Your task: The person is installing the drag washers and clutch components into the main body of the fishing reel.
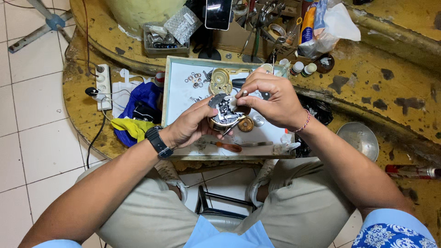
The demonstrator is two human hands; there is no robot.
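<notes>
The scene is lit evenly by soft, bright overhead light. Only faint shadows are cast under the hands. Mild glare is seen on the white tray (and the steel bowl). Edges are bent by wide-angle distortion; focus is kept sharp.

A black wristwatch circles my left wrist, a pink braided bracelet my right; khaki trousers, light blue shirt.

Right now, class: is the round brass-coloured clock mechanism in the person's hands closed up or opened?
Opened. The round brass-coloured clock mechanism shows bare gears on its upper face, held between the left hand and right hand.
</notes>
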